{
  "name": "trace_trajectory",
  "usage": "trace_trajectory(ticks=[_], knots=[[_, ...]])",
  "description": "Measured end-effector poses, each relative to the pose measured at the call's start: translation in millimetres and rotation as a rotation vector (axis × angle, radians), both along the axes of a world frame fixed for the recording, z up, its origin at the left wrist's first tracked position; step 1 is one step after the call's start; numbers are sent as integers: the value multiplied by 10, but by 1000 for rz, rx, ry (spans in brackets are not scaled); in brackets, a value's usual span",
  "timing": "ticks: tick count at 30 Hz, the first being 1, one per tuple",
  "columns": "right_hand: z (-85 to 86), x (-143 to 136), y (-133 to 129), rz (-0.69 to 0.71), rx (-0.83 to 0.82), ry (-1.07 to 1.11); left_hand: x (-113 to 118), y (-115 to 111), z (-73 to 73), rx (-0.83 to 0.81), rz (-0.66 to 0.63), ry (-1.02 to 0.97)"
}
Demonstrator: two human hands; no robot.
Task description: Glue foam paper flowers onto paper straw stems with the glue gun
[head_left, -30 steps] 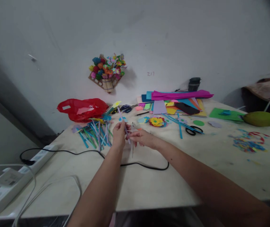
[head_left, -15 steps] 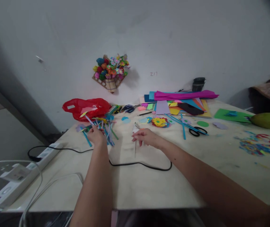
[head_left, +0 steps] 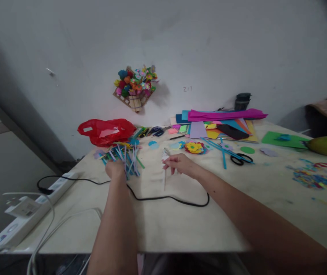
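My left hand [head_left: 114,169] is low at the near edge of a pile of paper flower stems [head_left: 129,156], lilac, blue and green strips. Its fingers are turned away and mostly hidden, so whether it grips a stem does not show. My right hand [head_left: 179,163] has its fingers bent around a small white glue gun [head_left: 165,154], whose tip points away from me. A thin pale glue stick [head_left: 165,180] sticks out of it towards me. Past the right hand lies a stack of flower cut-outs [head_left: 194,148], yellow on top.
A black cord [head_left: 163,198] loops from the power strip [head_left: 56,187] at left. Behind are a red plastic bag [head_left: 106,130] and coloured foam sheets [head_left: 226,114]. Black-handled scissors [head_left: 238,159], blue strips, a green sheet [head_left: 284,139] and scraps [head_left: 312,177] lie at right.
My left hand has lowered into the stem pile; the lilac stem with a yellow-green tip that it held up no longer shows in it. My right hand stays at the glue gun.
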State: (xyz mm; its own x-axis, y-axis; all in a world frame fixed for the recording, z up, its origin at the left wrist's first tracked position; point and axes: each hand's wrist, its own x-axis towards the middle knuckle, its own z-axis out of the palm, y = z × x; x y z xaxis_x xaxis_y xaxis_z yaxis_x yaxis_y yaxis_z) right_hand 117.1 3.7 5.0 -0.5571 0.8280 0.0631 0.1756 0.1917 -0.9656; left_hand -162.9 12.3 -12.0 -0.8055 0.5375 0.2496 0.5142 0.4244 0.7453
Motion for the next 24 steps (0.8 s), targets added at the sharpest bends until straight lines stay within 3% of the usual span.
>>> trace_trajectory(ticks=[6, 12, 17, 19, 24], knots=[[13, -4, -1, -17, 12, 7, 66, -75, 85, -29, 83, -59], [2, 12, 29, -36, 37, 43, 115, -72, 88, 167, 173, -127], [15, 51, 65, -92, 54, 88, 261, -99, 170, 192, 257, 36], [17, 72, 90, -154, 72, 115, 355, -109, 226, 204, 247, 106], [72, 183, 196, -379, 91, 246, 634, -73, 300, 128, 50, 185]])
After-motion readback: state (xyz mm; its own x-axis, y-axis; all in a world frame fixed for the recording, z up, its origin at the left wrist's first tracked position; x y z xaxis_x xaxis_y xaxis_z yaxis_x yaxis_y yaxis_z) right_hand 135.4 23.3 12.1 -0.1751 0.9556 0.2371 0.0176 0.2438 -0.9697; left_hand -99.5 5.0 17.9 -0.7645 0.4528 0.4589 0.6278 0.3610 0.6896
